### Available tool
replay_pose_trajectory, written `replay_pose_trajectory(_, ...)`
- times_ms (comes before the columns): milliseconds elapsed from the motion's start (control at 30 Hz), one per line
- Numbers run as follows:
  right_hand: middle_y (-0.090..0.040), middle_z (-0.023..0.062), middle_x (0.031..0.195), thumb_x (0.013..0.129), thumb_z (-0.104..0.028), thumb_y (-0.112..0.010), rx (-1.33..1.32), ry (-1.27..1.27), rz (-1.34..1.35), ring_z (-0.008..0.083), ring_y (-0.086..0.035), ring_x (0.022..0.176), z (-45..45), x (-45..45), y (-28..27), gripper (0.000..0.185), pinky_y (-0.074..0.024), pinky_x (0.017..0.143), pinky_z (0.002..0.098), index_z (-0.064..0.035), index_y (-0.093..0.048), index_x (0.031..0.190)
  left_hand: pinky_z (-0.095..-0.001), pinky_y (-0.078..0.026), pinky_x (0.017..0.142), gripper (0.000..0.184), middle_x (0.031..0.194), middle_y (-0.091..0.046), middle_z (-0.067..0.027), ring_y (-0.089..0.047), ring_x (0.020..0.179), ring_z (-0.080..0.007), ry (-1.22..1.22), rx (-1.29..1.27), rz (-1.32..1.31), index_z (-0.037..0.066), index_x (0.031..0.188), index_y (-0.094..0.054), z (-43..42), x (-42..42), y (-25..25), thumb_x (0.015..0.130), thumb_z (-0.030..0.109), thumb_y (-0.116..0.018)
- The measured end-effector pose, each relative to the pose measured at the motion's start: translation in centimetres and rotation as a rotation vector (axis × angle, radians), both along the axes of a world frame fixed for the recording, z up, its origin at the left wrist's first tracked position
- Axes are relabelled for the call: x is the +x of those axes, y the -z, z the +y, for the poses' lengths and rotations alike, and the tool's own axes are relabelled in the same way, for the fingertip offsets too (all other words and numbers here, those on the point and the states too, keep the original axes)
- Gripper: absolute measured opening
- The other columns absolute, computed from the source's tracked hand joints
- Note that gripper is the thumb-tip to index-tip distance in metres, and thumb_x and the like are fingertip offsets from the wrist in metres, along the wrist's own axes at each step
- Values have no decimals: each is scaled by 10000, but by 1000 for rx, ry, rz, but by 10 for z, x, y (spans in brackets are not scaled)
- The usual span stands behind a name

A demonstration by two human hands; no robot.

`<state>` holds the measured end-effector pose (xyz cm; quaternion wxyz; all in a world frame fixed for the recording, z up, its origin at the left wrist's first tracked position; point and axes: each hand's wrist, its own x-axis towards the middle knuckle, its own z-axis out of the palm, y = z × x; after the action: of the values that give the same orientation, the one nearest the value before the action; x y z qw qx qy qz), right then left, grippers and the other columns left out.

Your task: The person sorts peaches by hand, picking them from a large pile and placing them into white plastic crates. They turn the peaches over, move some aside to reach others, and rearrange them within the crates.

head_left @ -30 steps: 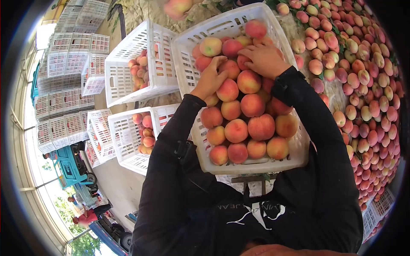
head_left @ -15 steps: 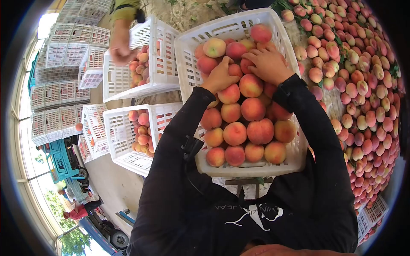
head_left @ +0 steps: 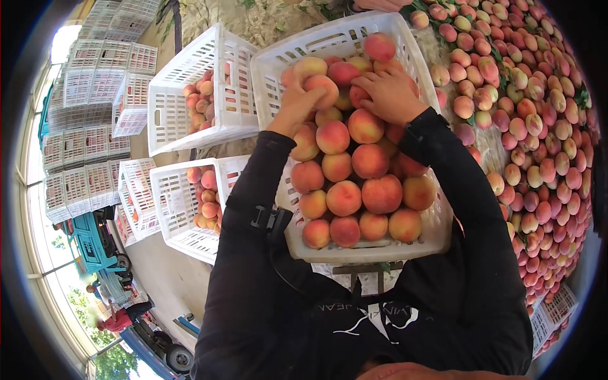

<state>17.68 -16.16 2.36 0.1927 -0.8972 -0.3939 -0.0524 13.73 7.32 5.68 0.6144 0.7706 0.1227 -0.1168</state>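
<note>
A white plastic crate [head_left: 367,253] full of red and yellow peaches [head_left: 370,161] stands in front of my body. At its far left, my left hand [head_left: 292,107] is closed round a peach [head_left: 322,92], with the thumb across its near side. My right hand [head_left: 394,96] reaches into the far right part of the crate. Its fingers curl over a red peach [head_left: 358,97] that still sits among the others; the palm side is hidden.
Two white crates partly filled with peaches, an upper one [head_left: 183,126] and a lower one [head_left: 183,209], stand at left. Stacked crates [head_left: 82,139] rise beyond. A large heap of peaches [head_left: 538,139] covers the right. Another person's hand [head_left: 381,5] shows at the top edge.
My left hand has moved left and now grips a peach. My right hand has stayed nearly in place. Another person's arm has left the upper left crate; a hand now shows at the top.
</note>
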Motion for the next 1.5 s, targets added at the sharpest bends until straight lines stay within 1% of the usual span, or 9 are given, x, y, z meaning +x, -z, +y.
replay_pose_trajectory(200, -668, 47, 1062, 822, -273, -653, 59, -33, -101, 226, -647, 968, 2, 3, 5, 361, -426, 899, 412, -142, -632, 1157, -341, -519, 935, 706, 1287, -544, -167, -550, 1213, -245, -194, -546, -214, -41, 1398, -372, 0, 38, -35, 877, 276, -728)
replay_pose_trajectory(300, -669, 45, 1059, 818, -276, -656, 24, -14, -99, 225, -650, 967, 2, 3, 2, 366, -433, 900, 408, -140, -631, 1157, -430, -455, 1026, 711, 1301, -552, -155, -545, 1222, -289, -82, -110, -318, 3, 1418, -374, -13, 41, -9, 849, 232, -735)
replay_pose_trajectory(367, -668, 49, 1069, 812, -277, -664, 5, -1, -101, 227, -648, 976, 2, 2, 6, 376, -431, 906, 409, -139, -628, 1160, -514, -330, 1115, 780, 1300, -565, -141, -530, 1222, -322, 412, 966, -627, 68, 1424, -400, -10, 39, 22, 749, 177, -774)
replay_pose_trajectory(467, -665, 53, 1072, 804, -279, -676, 6, -14, -89, 230, -645, 982, 2, 3, 7, 398, -431, 900, 407, -138, -619, 1172, -550, -228, 1140, 830, 1160, -638, -128, -543, 1170, -320, 505, 1163, -882, 95, 1365, -472, -10, 44, 48, 621, 216, -819)
replay_pose_trajectory(567, -662, 54, 1071, 796, -281, -685, -41, -1, -72, 236, -643, 981, 2, 3, 4, 418, -431, 897, 407, -138, -613, 1182, -545, -255, 1143, 837, 1174, -627, -115, -530, 1191, -306, 560, 1262, -682, 110, 1345, -483, -16, 51, 39, 588, 205, -828)
replay_pose_trajectory(900, -654, 36, 1153, 801, -272, -698, -96, 26, 30, 226, -625, 1082, 4, -2, -7, 451, -441, 950, 396, -131, -600, 1218, -432, -422, 1025, 741, 1225, -597, -173, -543, 1163, -376, 619, 1024, -603, 17, 1264, -526, 3, 4, 0, 635, 260, -834)
replay_pose_trajectory(967, -656, 31, 1147, 800, -278, -700, -77, 21, 1, 216, -623, 1081, 3, 0, -4, 452, -442, 947, 383, -132, -605, 1218, -421, -420, 1049, 749, 1347, -538, -214, -490, 1268, -394, 598, 722, -127, -24, 1351, -466, -1, -1, -15, 759, 306, -787)
replay_pose_trajectory(1167, -662, 32, 1138, 807, -291, -689, -106, 34, 30, 219, -613, 1096, 3, -2, -9, 444, -433, 967, 390, -129, -613, 1214, -350, -329, 1138, 694, 1470, -441, -219, -413, 1381, -277, 370, 196, -146, -8, 1467, -368, 13, -16, 34, 941, 346, -648)
replay_pose_trajectory(1500, -581, 71, 1322, 867, -301, -634, -95, -83, 60, 268, -500, 1261, 17, -10, -8, 491, -351, 1083, 442, -137, -557, 1323, -432, -401, 1074, 740, 1356, -484, -332, -503, 1248, -433, 380, 557, -353, -81, 1428, -368, -7, -21, 45, 835, 245, -668)
